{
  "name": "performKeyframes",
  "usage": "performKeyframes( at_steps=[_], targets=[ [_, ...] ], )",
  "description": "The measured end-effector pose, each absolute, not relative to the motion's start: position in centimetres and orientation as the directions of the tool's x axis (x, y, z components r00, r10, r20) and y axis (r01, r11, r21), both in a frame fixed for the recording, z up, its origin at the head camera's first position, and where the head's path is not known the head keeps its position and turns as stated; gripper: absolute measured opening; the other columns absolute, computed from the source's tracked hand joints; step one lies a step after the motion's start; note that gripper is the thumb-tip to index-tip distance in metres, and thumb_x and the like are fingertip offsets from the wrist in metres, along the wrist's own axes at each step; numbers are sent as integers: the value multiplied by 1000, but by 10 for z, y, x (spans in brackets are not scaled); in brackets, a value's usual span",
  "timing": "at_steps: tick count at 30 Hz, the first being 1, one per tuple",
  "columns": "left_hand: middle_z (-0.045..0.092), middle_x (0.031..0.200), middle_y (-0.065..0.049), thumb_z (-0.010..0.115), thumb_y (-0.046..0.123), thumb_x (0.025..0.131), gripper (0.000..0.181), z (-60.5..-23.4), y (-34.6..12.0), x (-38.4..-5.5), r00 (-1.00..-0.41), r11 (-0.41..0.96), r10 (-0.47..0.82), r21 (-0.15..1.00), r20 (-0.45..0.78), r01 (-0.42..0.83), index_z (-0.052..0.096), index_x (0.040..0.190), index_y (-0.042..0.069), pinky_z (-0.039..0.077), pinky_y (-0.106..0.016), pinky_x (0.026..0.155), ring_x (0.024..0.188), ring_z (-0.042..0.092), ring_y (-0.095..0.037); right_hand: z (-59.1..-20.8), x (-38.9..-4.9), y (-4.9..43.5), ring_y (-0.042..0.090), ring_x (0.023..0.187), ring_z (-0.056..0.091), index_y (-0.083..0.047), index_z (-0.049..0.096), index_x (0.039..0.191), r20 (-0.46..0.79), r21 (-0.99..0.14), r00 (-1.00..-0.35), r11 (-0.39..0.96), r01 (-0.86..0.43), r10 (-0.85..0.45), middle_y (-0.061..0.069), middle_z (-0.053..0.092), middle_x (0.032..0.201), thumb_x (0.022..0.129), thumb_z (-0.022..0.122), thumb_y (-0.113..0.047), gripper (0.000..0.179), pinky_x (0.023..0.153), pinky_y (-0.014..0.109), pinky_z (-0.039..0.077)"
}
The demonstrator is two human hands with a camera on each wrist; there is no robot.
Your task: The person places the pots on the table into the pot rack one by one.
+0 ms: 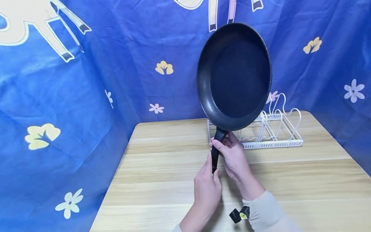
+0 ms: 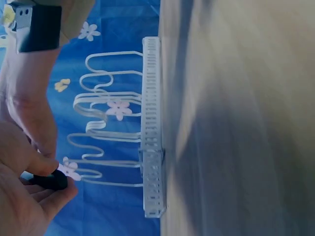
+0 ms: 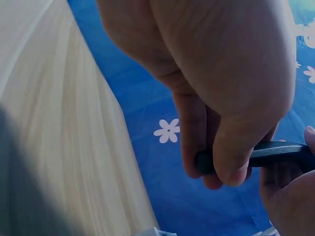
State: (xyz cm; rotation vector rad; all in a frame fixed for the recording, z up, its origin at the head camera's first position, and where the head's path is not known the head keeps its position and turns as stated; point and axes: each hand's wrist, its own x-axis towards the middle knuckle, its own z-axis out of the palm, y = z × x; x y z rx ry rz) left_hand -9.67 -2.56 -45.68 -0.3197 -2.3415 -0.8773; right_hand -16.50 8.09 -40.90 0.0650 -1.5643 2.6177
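A black frying pan [image 1: 236,74] is held up above the table, its inside facing the head camera and its handle pointing down. My right hand [image 1: 234,158] grips the handle just below the pan, thumb across its front. Lower down, my left hand [image 1: 207,187] pinches the end of the handle [image 1: 214,158] between thumb and fingers. In the left wrist view the dark handle end [image 2: 51,181] shows between the left hand's fingers. The right wrist view has the left hand [image 3: 221,88] large in front, with part of the right hand [image 3: 295,201] at the right edge.
Behind the pan stands a white wire rack [image 1: 272,145] with upright looped dividers, partly covered by the pan. The wooden table [image 1: 156,180] meets a blue patterned cloth [image 1: 130,74] at the back and sides. A small black camera [image 1: 240,214] sits by the right wrist.
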Motion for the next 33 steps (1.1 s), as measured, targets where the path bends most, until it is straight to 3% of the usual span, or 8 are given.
performKeyframes(
  at_steps=[7,18,23,33],
  targets=[
    [71,146,-16,78,-1,93,72,-447,-15,-98,-809,710,64,543,584,448,50,159,-2,65,-43,100,123,76,-31,-401,-165,96,9,91,76,-13,58,139,78,-873,-994,-476,-105,76,-5,74,97,99,67,12,47,91,27,66],
    [77,135,-17,75,3,97,68,-432,1,-96,-850,678,131,580,510,452,49,159,-1,66,-42,96,115,79,-30,-392,-163,124,11,89,78,-23,71,113,71,-887,-995,-451,-96,73,-6,78,96,100,69,8,34,92,29,66],
    [81,123,-15,75,3,97,67,-424,5,-92,-873,634,169,629,457,451,50,160,5,67,-40,94,110,80,-27,-389,-159,139,10,92,77,-22,72,114,82,-876,-996,-474,-94,45,-5,79,95,105,68,-1,23,92,29,66],
    [82,121,-9,74,2,98,64,-426,5,-93,-914,513,236,756,331,407,54,158,13,66,-34,95,109,79,-19,-394,-154,150,7,88,75,-24,73,120,81,-900,-995,-425,-98,58,-9,76,93,105,68,-3,27,87,24,65]
  ],
)
